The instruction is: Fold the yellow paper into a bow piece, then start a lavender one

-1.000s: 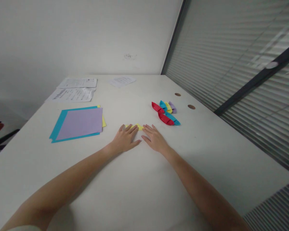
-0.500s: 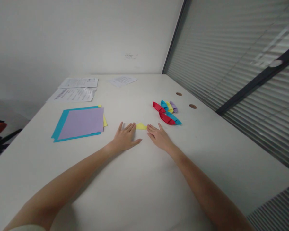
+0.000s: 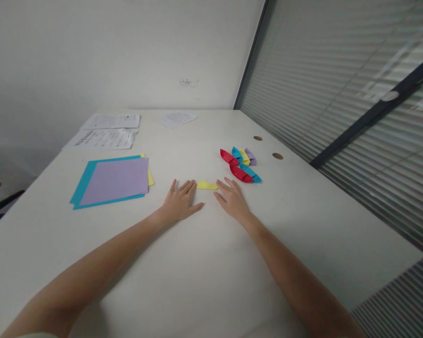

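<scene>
A small folded yellow paper lies flat on the white table between my two hands. My left hand rests palm down with fingers stretched out, its fingertips touching the paper's left end. My right hand also lies flat and open, its fingers at the paper's right end. Neither hand grips anything.
A stack of square sheets, lilac on top of blue and yellow, lies to the left. Several folded paper pieces in red, blue, yellow and purple sit to the right. Printed papers lie at the back. Blinds run along the right side.
My hands have slid apart sideways along the yellow paper, uncovering more of its middle. It now shows as a flat strip between the fingertips.
</scene>
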### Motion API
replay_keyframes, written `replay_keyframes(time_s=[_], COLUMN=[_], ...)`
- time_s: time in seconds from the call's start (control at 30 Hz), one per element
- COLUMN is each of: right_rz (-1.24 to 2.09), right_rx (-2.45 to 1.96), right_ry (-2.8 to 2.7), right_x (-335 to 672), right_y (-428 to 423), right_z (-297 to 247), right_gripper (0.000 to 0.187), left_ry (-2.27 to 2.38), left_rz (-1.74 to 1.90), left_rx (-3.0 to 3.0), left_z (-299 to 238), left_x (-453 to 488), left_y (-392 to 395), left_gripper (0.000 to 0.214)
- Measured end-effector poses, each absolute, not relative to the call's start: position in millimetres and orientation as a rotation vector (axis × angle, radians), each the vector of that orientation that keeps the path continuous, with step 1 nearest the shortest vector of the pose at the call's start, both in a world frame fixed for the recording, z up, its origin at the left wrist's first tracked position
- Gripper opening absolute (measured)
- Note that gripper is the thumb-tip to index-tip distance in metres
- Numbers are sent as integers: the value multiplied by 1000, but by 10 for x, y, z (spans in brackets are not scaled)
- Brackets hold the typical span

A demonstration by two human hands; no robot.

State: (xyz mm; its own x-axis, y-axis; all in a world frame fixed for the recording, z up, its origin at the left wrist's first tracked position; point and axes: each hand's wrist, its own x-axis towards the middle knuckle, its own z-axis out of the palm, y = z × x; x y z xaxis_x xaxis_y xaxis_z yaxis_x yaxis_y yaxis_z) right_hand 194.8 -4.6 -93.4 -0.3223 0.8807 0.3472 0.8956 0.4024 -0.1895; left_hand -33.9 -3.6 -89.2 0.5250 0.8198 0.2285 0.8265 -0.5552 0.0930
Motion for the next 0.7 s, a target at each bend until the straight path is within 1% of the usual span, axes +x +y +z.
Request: replay_keyframes(time_s=[0.23,0.33,0.47,0.57,0.7], right_rz=[-76,-59,-9,12,-42], right_rx=[-1638,-1643,-1654,-1652,-1642], right_ry=[-2375,-2390,-2385,-2404,-2442], right_x=[1928,1945,1973,1985,1987], right_y=[-111,-116,-103,-94,-94], right_z=[-878,-856,-866,-902,-928], right_gripper=[45,45,48,50,56], left_ry=[-1488,-1477,-1453,-1447,-1456], left_rz=[-345,-358,-381,-382,-395], left_rx=[-2720,-2718,-2732,-2740,-2741], left_z=[-843,-838,-837,-852,-865], left_x=[-342,-360,-386,-392,-387], left_y=[-47,-36,-19,-14,-21], left_gripper=[76,74,67,68,69])
